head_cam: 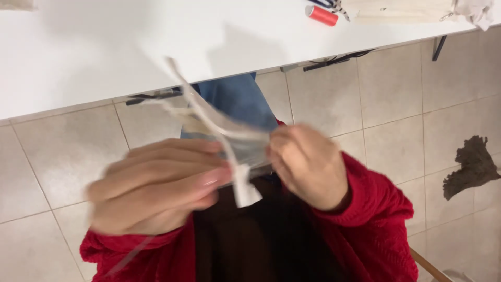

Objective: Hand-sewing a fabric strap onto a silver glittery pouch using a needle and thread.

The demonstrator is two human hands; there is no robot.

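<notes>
Below the white table point(78, 62), both hands pinch a pale strip point(219, 125).

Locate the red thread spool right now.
Head view, top right: the red thread spool lies on the white table, just left of the scissors, far above both hands.

The left hand point(156, 185) and right hand point(308, 164), both in red sleeves, pinch a pale strip of fabric point(219, 130) between them, held above the lap; motion blurs it. On the white bench point(104, 52) lies a red thread spool point(321, 15). A dark scrap point(472, 164) lies on the tiled floor point(396, 120).
</notes>
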